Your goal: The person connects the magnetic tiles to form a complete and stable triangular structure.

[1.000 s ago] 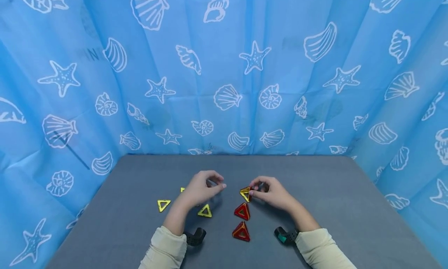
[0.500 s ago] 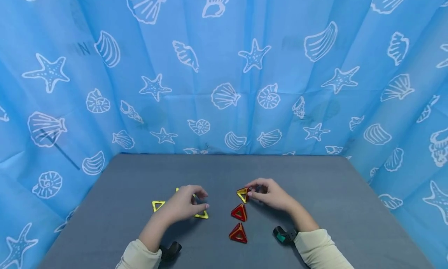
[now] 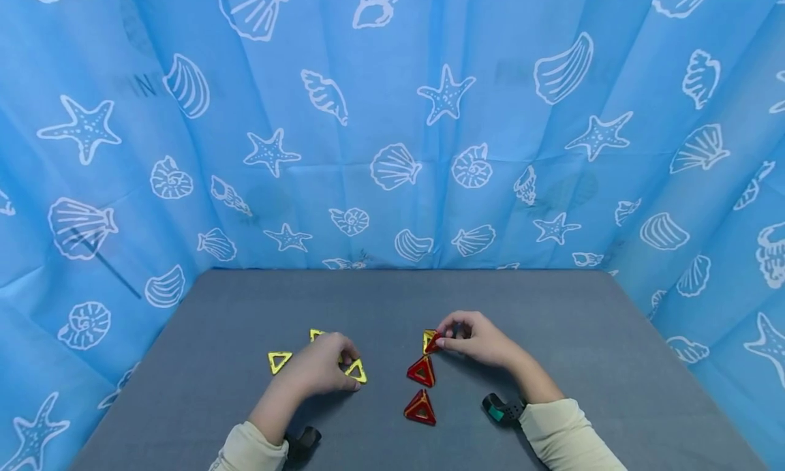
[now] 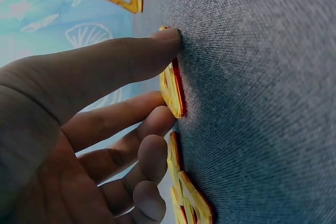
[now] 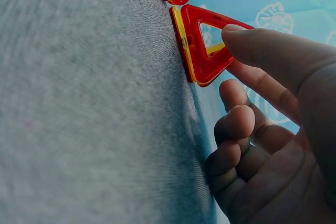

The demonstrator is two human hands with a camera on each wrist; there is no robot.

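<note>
Blue curtains printed with shells and starfish close in the grey counter [image 3: 552, 321] on the far, left and right sides. On the left, the left hand [image 3: 319, 370] lies low over the flat yellow triangles: its thumb tip and fingers [image 4: 157, 121] curl onto the edges of one yellow triangle [image 3: 356, 371], which lies flat against the cloth; two more yellow triangles [image 3: 279, 360] lie just beside and further left. The right hand [image 3: 475, 338] pinches a part-built pyramid [image 3: 431, 341], tipped up on the counter, thumb on its red face [image 5: 207, 51]. Two finished red pyramids [image 3: 420, 407] stand near, between the hands.

The flat tile probably needs levering up by one edge, since it sits flush. Sliding it right seems safest on a path far of the standing pyramids. Open counter lies far and right; the near edge is close to the wrists.
</note>
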